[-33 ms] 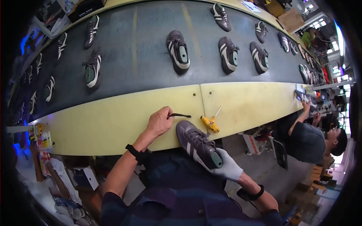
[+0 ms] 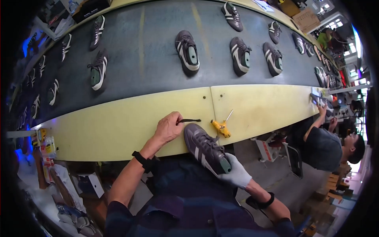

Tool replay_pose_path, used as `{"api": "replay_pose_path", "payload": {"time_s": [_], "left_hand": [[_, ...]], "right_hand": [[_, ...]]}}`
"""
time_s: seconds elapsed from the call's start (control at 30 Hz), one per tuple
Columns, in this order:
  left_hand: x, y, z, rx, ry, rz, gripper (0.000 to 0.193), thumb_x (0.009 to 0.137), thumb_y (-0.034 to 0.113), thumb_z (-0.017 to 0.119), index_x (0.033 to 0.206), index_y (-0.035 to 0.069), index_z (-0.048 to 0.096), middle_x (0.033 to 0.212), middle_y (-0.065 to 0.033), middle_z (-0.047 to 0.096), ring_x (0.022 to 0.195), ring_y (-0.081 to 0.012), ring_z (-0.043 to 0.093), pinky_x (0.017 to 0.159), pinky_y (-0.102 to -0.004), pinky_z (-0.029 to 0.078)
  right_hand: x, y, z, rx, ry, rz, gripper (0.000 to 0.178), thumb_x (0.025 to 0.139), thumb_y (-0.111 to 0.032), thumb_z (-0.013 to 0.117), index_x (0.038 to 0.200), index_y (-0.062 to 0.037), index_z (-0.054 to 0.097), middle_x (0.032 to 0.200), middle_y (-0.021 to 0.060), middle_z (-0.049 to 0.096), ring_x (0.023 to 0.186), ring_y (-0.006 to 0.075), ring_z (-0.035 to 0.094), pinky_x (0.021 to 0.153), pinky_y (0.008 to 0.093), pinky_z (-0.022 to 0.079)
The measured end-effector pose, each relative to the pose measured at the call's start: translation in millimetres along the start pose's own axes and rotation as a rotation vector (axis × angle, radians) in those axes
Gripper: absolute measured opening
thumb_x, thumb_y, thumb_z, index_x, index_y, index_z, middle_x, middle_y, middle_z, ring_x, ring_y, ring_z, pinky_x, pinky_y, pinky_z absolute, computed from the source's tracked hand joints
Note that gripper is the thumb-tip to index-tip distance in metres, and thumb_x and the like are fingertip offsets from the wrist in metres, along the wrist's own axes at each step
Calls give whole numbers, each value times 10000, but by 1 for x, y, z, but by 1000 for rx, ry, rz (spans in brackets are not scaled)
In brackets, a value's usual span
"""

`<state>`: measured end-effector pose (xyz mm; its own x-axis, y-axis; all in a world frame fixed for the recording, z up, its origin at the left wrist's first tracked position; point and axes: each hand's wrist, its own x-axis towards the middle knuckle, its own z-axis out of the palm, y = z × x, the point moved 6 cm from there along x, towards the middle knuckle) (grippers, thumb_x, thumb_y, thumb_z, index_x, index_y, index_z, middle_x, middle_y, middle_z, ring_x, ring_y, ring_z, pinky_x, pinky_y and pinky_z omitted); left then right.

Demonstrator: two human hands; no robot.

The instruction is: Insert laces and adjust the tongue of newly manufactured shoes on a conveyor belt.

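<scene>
My bare left hand (image 2: pixel 169 127) is closed round the near end of a thin black stick-like tool (image 2: pixel 191 120). Its tip points right, just above the toe of a dark grey-brown lace-up sneaker (image 2: pixel 203 145) with pale stripes. The sneaker's toe reaches over the bench's front edge and its heel is close to my body. My right hand (image 2: pixel 237 173), in a white glove, grips that heel, where a green piece fills the shoe opening. Right of the toe, a yellow tool with a thin metal shaft (image 2: pixel 221 128) lies on the pale yellow bench (image 2: pixel 118 128).
Beyond the bench runs a dark conveyor belt (image 2: pixel 154 55) with several similar sneakers, one upright near the middle (image 2: pixel 187 53). At right, a person (image 2: pixel 323 138) works at the same bench with a shoe. Shelving with packages (image 2: pixel 47 146) stands at left.
</scene>
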<state>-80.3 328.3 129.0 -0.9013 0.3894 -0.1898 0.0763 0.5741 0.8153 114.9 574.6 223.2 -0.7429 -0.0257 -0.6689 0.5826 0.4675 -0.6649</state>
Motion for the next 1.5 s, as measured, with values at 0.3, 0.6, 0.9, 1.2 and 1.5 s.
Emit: {"api": "replay_pose_path", "payload": {"time_s": [0.3,0.6,0.9,1.2,1.5], "left_hand": [[-8,35,-1,100,281,164,258,974,163,640,1158,9,545,1097,-182,553,963,-377,621,857,-455,515],[-42,25,-13,-187,154,20,320,961,89,631,1272,14,624,1229,-116,599,940,-199,638,817,-327,526],[-76,51,1,-245,128,-79,349,957,95,643,1299,28,622,1360,-149,600,1127,-265,637,888,-351,537],[-93,85,1,-233,43,-166,365,958,142,671,1298,23,609,1237,-149,621,1032,-295,674,886,-409,567],[-82,116,5,-159,151,-22,214,913,109,722,1098,12,675,1034,-123,638,947,-348,659,822,-439,524]], "right_hand": [[56,-31,74,-290,215,-127,1043,736,-334,899,1493,86,317,1339,316,537,1272,446,540,1077,491,469],[78,-44,19,-90,-142,-151,616,883,-250,786,1397,22,584,1208,243,707,1121,333,704,990,407,544],[127,-118,-8,-494,169,-405,378,882,-337,799,1004,4,692,871,206,724,800,359,723,741,440,568],[124,-80,-12,-214,-83,-298,357,870,-288,794,1014,24,697,783,123,679,728,205,668,696,363,526],[101,-110,-13,-1,-82,-389,296,858,-210,803,1076,-21,736,949,166,719,861,301,718,806,365,569]]}}
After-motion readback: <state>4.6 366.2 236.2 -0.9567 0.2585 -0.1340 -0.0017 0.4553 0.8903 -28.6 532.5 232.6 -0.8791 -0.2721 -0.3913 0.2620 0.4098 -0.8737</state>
